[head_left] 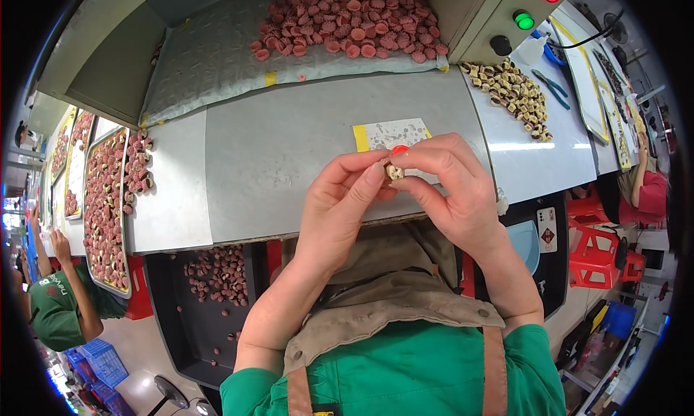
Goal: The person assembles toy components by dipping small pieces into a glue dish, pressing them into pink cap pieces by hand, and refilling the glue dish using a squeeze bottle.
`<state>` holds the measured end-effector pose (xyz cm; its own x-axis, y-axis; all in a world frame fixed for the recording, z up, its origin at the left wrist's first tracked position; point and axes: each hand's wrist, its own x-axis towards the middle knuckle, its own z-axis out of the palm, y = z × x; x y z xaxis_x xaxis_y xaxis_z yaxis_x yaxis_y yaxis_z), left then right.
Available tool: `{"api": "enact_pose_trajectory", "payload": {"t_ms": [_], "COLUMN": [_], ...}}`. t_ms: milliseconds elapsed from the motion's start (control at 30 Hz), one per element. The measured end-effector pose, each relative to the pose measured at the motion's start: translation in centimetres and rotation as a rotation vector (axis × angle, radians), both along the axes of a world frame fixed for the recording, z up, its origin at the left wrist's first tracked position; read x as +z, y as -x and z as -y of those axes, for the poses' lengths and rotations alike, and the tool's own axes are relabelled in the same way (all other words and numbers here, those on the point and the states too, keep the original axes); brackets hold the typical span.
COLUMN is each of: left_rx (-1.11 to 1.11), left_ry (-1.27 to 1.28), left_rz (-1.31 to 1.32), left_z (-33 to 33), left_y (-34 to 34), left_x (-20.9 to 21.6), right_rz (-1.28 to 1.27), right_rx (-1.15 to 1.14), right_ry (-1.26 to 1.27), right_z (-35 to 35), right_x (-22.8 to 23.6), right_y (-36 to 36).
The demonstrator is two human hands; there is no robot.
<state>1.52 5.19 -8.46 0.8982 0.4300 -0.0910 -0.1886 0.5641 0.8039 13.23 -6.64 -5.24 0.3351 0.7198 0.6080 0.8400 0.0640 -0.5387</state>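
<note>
My left hand (336,203) and my right hand (459,188) meet over the front of the grey worktop. Between their fingertips is a small round cream-and-brown piece (395,172), with thumbs and forefingers closed on it from both sides. The fingers partly hide it. Something glossy and bright red (400,150) shows by my right forefinger's tip; I cannot tell what it is. Just beyond my fingers lies a white card (390,130) with grey spots and yellow tape at its edge.
Pink fluted cups (354,26) are heaped on a grey pad (210,62) at the back. Cream-and-brown pieces (510,94) and blue-handled pliers (551,87) lie right. A filled tray (126,228) stands left; a black bin (191,336) sits below. Other people work on both sides.
</note>
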Motion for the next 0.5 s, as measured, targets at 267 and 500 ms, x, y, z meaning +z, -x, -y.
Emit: {"api": "enact_pose_trajectory", "payload": {"t_ms": [267, 500], "left_rx": [-0.045, -0.155], "left_ry": [0.084, 0.211], "left_rz": [0.054, -0.039], "left_z": [-0.1, -1.1], "left_y": [0.0, 0.2], "left_x": [0.0, 0.2], "right_rz": [-0.146, -0.495], "right_rx": [0.066, 0.113], "right_ry": [-0.067, -0.147], "right_z": [-0.1, -0.4], "right_x": [-1.0, -2.1], "right_y": [0.2, 0.3]}}
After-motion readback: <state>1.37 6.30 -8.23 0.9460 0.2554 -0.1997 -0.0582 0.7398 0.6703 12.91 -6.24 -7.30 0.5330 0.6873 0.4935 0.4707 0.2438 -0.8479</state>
